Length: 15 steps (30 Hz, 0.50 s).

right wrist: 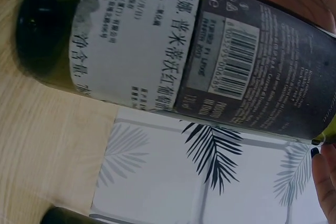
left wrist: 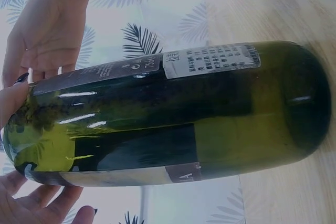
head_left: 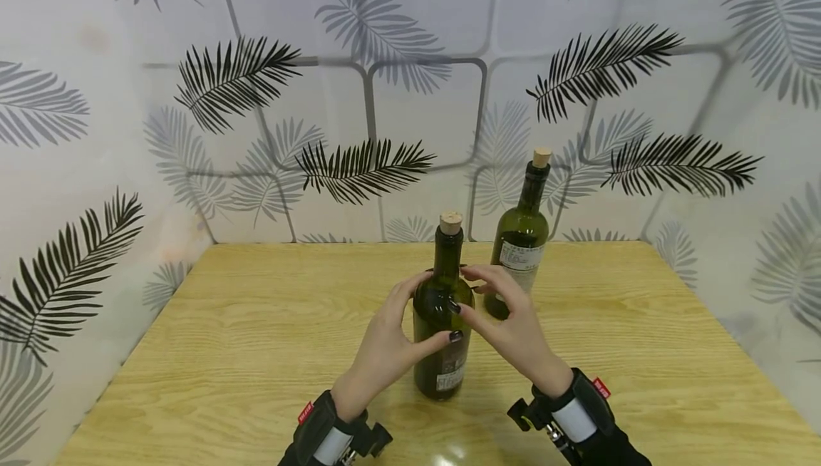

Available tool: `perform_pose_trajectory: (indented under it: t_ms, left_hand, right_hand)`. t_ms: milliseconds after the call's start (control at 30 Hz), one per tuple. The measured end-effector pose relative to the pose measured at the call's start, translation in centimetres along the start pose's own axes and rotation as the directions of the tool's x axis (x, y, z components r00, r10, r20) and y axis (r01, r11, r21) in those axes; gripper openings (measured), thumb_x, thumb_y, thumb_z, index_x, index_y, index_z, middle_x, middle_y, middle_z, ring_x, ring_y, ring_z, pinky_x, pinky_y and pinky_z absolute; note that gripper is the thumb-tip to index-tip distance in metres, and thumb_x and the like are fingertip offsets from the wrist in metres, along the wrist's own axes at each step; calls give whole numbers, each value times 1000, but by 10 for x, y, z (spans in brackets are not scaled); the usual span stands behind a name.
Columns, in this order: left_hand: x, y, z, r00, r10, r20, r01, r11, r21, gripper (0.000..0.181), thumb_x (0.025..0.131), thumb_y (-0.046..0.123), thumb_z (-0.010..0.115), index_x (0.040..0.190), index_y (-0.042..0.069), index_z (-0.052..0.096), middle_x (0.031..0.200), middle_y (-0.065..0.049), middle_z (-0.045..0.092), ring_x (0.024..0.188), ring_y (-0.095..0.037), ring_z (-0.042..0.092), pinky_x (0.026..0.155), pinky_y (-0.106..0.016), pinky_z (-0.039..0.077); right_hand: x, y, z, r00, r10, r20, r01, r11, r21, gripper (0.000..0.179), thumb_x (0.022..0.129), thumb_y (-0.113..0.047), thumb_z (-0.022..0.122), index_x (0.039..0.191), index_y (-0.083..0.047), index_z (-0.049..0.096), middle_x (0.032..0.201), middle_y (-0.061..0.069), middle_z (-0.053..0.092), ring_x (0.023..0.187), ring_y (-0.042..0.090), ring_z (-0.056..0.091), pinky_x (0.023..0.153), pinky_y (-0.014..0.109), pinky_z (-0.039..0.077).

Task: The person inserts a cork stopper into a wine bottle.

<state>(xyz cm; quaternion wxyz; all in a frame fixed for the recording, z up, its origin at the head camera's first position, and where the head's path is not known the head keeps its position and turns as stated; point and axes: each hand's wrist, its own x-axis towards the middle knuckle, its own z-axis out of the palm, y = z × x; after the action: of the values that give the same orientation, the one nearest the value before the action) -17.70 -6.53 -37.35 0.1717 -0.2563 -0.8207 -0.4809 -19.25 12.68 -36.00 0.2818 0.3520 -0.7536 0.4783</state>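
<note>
A dark green wine bottle (head_left: 439,370) with a cork (head_left: 451,222) in its neck stands upright between both hands. My left hand (head_left: 388,334) grips its left side, the thumb crossing the front and the fingers reaching behind. On the other side, my right hand (head_left: 522,341) holds the bottle near the shoulder, its thumb at the front and fingertips partly hidden behind the neck. A white printed label (right wrist: 136,35) and a dark barcode label (right wrist: 236,56) show on the glass in the right wrist view. Close over the wooden table lies the bottle's base (left wrist: 310,98).
Behind and to the right stands a second corked green bottle (head_left: 522,231) with a white label, partly covered by my right hand. The pale wooden table (head_left: 256,323) ends at a leaf-patterned backdrop (head_left: 398,110) at the back and sides.
</note>
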Motion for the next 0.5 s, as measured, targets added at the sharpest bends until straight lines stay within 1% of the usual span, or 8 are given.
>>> perform_pose_trajectory:
  t_ms: [67,267,367,500]
  left_hand:
    - [0,0,0,1000,0,1,0,1000,2,76,77,23,79,142,17,39,137,-7,46,122,-26,47,97,-50,41]
    - [0,1,0,1000,-2,1,2,1000,-3,77,77,23,79,142,18,39,137,-7,46,122,-26,47,97,-50,41]
    - [0,1,-1,1000,-6,5,6,1000,-8,77,76,22,79,142,18,39,138,-7,45,122,-26,47,96,-50,41]
    - [0,0,0,1000,-5,10,5,1000,-6,77,76,19,80,142,16,39,138,-8,45,123,-27,47,97,-49,41]
  right_hand:
    - [-3,1,0,1000,0,3,0,1000,-1,53,72,11,73,122,-1,58,118,14,58,105,19,55,83,30,49]
    - [-10,2,3,1000,14,0,-14,1000,4,55,72,10,73,123,-1,58,120,14,56,107,19,54,83,31,49]
    - [-13,3,4,1000,14,-9,-14,1000,3,56,72,7,75,124,0,57,121,15,55,110,16,52,84,28,49]
    - [-15,3,5,1000,12,-7,-12,1000,13,56,74,4,75,126,0,56,122,16,53,113,14,49,86,28,48]
